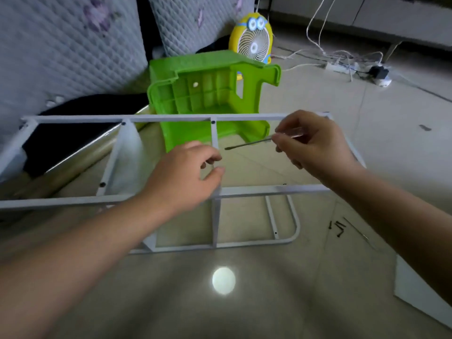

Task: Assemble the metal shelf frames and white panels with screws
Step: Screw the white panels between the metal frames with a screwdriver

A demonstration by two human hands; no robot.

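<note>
The white metal shelf frame (269,190) lies on the floor (318,321), its long rails running left to right and joined by upright crossbars. One crossbar (214,135), near the middle, carries a dark screw head at its top end. The left hand (181,177) hovers at this crossbar, just above the near rail. Its fingers (215,158) are curled, with forefinger and thumb drawn close together beside the bar. Whether they pinch the bar or something small, I cannot tell: that spot is blurred.

The right hand (315,143) is to the right of the same crossbar, inside the frame's outline. Its fingertips pinch a screwdriver (247,143) by its clear handle. The thin shaft points left and slightly down, with its tip just beside the crossbar and not touching it, close to the left forefinger.

A white panel (129,157) sits in the frame's left part, between two bars. Loose dark screws (338,228) lie on the floor to the right, near the frame's rounded end. Another white panel (420,289) lies flat by the right forearm.

Behind the frame a green plastic stool (208,94) lies on its side. Beyond it stand a yellow fan (252,37), a power strip (342,67) with white cables, and quilted cushions (61,57).
</note>
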